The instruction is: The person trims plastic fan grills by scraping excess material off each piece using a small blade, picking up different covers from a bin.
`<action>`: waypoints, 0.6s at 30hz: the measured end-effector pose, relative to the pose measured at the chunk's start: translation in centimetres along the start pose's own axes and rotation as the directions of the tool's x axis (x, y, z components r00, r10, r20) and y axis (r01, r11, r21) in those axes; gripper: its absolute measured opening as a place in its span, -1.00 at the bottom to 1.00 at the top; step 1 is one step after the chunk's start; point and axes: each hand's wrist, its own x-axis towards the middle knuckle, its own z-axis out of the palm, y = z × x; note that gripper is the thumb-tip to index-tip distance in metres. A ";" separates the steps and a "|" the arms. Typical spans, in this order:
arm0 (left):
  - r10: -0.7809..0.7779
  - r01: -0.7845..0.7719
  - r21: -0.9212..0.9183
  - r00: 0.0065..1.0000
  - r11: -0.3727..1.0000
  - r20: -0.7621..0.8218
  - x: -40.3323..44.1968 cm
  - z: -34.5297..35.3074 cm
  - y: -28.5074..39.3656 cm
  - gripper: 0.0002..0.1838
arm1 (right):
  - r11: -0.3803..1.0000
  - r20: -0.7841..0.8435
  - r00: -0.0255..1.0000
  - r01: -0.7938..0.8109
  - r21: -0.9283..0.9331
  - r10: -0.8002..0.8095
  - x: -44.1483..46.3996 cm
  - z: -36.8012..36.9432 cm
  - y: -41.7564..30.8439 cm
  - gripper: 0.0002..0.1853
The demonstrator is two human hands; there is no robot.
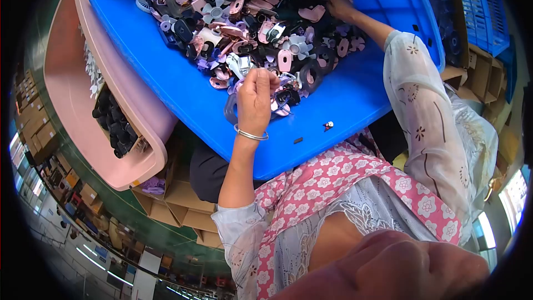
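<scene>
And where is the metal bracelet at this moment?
In the head view, just left of centre, the metal bracelet is around the wrist of the left hand, above the near side of the blue tub.

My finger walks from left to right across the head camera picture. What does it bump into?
First the pink tub → then the left hand, with a bracelet on its wrist → then the right hand → and last the blue slatted basket.
</scene>
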 end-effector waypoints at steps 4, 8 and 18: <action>-0.024 0.024 0.027 1.000 0.999 -0.002 0.0 0.1 0.7 -0.62 | 0.945 -0.135 0.938 -0.303 0.127 0.319 4.7 4.9 0.5 -0.53; -0.063 0.063 0.046 0.998 0.997 0.020 -0.1 0.1 0.8 -0.65 | 0.926 -0.281 0.892 -0.294 0.237 0.355 6.7 8.5 1.5 -0.40; -0.001 0.003 0.160 1.000 0.987 -0.014 0.0 0.6 0.0 -0.66 | 0.885 0.159 0.945 -0.323 0.336 0.285 1.9 4.2 -2.3 -0.69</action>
